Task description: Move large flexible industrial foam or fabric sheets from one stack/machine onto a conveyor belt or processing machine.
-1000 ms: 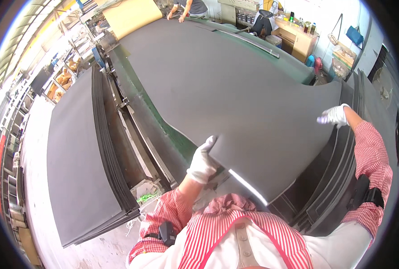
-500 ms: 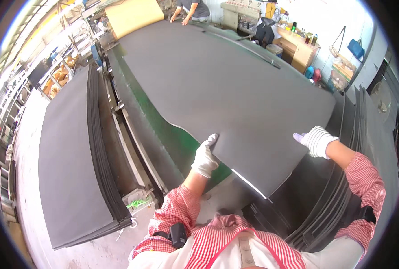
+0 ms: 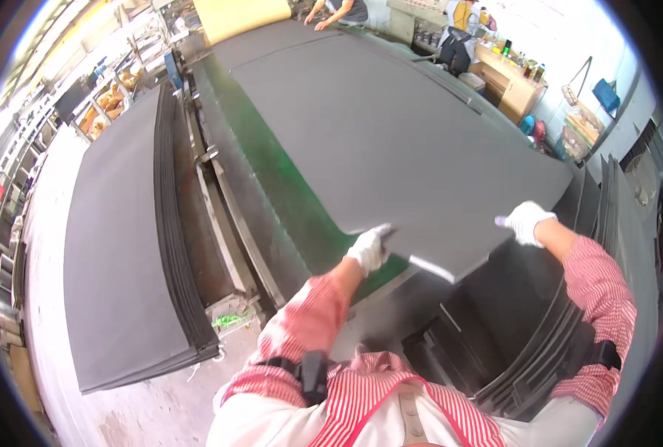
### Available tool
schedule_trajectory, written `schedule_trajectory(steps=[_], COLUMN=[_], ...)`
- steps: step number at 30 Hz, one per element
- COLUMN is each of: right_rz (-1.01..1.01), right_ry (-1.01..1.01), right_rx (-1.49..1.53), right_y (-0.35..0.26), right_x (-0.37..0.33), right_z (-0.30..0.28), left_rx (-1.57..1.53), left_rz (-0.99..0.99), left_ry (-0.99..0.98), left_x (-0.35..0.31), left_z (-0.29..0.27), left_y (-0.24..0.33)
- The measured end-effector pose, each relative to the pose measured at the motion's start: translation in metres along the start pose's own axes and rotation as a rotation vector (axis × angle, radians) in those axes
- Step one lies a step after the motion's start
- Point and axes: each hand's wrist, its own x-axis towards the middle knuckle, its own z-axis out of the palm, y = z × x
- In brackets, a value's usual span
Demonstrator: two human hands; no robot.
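Note:
A large dark grey sheet, which looks like foam or rubber (image 3: 406, 134), stretches away from me over a green table surface (image 3: 301, 186). My left hand (image 3: 371, 247), in a white glove, is closed on its left edge near the near end. On the right edge, my right hand (image 3: 530, 222) is closed too, in a white glove with a purple fingertip showing. Between the hands, the near end bends, and its pale cut edge faces me. Each palm's inner side is hidden.
A stack of dark sheets (image 3: 122, 246) lies left of a metal rail (image 3: 231, 231). More dark sheets (image 3: 562, 328) stand curved at my right. At the far end, a co-worker's hands (image 3: 324, 21) rest near a yellow sheet (image 3: 242, 16). A wooden desk (image 3: 514, 89) stands far right.
Both gloved hands have shifted slightly away, the left also rightward, with the sheet still held. Its wavy left edge is straighter, and a cross line now shows near its far end.

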Motion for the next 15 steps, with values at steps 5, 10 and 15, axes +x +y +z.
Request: schedule_trajectory(steps=[5,10,15], right_rz=[-0.122,-0.519,-0.682], right_ry=[-0.107,-0.079,-0.083], right_rx=[0.042,0.037,-0.023], right_y=[-0.027,-0.105,-0.189], right_x=[0.021,-0.020,-0.010], right_z=[-0.022,-0.081,-0.123], left_rx=[0.236,1.400,1.509], left_rz=[0.264,0.812,0.093], left_ry=[0.404,1.064,1.798], left_x=[-0.021,-0.169,-0.366], left_z=[-0.010,-0.129,-0.274], left_y=[0.029,0.023,-0.019])
